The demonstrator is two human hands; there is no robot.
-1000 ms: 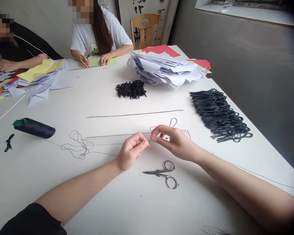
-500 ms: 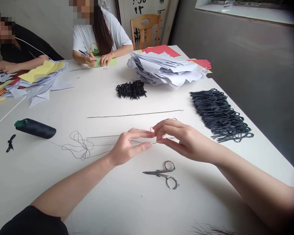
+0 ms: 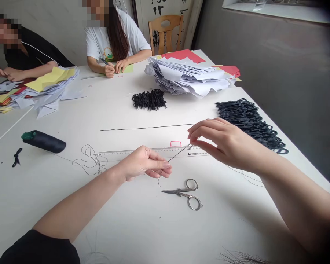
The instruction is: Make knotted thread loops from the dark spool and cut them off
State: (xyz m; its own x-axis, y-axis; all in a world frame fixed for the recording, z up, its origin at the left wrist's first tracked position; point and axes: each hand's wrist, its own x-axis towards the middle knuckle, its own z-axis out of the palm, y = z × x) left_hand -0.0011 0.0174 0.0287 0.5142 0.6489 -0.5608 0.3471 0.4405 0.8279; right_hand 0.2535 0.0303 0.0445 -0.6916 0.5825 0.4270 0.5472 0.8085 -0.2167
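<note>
A dark thread (image 3: pixel 178 153) runs taut and slanted between my two hands, above a clear ruler (image 3: pixel 132 154) on the table. My left hand (image 3: pixel 144 164) pinches its lower part, with a short loose end hanging below the fingers. Up and to the right, my right hand (image 3: pixel 218 141) pinches the other part between thumb and fingertips. Small scissors (image 3: pixel 181 192) lie slightly spread just below my left hand. A dark spool of thread (image 3: pixel 45 141) rests on its side at the left, its loose loops (image 3: pixel 89 159) reaching the ruler's left end.
Beyond the ruler lies one straight dark cord (image 3: pixel 143 128). Looped black cords form a small pile (image 3: pixel 150 99) and a larger one (image 3: pixel 247 121). A paper stack (image 3: pixel 187 75) stands behind. One person writes across the white table (image 3: pixel 121 227); another sits at left.
My hands have moved apart, my right hand up and right, my left slightly down. The thread is now stretched between them, and a red rectangle beyond the ruler is uncovered.
</note>
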